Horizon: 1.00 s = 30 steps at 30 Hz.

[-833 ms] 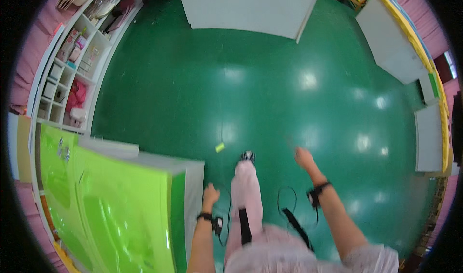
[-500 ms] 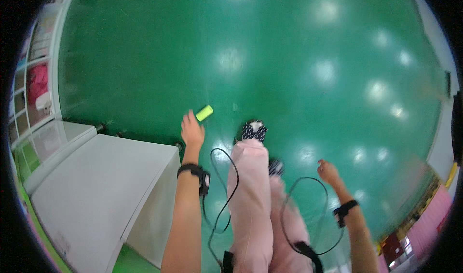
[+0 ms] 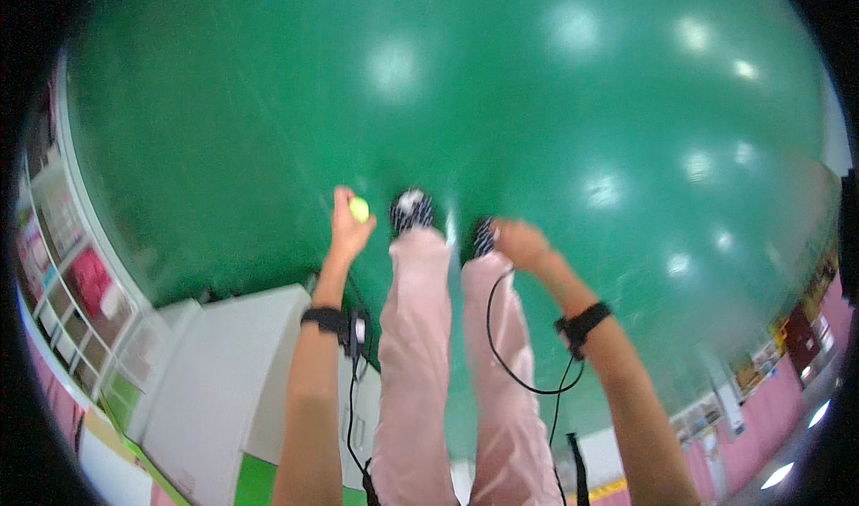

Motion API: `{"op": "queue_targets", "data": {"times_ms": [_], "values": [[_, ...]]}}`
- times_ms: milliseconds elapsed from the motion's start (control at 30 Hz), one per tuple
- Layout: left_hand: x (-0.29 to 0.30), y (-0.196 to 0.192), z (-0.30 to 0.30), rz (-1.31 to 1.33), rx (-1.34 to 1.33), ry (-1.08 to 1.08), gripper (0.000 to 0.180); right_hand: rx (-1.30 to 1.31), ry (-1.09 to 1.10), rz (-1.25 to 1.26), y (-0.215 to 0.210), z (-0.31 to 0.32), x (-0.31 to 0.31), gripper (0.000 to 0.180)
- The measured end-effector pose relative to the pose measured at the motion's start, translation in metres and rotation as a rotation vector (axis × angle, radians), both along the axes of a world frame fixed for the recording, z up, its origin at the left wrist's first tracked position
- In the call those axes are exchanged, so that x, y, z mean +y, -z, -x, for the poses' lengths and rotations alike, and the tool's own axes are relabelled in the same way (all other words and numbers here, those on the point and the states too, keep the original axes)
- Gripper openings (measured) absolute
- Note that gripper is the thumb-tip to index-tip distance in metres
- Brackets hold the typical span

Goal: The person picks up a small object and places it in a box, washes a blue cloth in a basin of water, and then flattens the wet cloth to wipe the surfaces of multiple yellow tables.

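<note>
Hands [image 3: 351, 227] [image 3: 524, 245] forward, left around yellow object [image 3: 359, 209]

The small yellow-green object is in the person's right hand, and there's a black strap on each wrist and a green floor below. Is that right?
Not quite: the head view shows the small yellow-green object in the left hand, not the right hand. There is a black strap on each wrist and a green floor below.
</note>
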<state>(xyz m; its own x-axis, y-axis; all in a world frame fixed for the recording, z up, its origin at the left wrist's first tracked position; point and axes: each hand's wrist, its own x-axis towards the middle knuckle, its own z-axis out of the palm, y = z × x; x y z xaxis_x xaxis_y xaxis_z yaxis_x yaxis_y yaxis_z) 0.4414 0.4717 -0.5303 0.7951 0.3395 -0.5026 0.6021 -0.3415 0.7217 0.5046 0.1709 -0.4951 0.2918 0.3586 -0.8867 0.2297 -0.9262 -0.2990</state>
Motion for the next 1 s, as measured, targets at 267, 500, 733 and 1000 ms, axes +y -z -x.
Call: {"op": "queue_targets", "data": {"times_ms": [267,500,733,1000], "values": [[-0.186,-0.494,-0.204,0.776,-0.403,0.198,0.016,-0.738,0.105,-0.233,-0.489,-0.098,-0.146,0.053],[-0.299,-0.645,-0.135,0.966,-0.562,0.913,0.032,-1.004,0.728,-1.051,-0.688,0.006,-0.175,0.058],[-0.528,-0.657,-0.145,0.993,-0.045,1.412,0.038,-1.401,1.288,-0.68,-0.636,0.079,-0.331,0.04],[-0.806,-0.674,-0.157,0.962,0.021,1.734,0.031,-1.867,1.503,-0.282,-0.655,0.1,-0.532,0.036]]}}
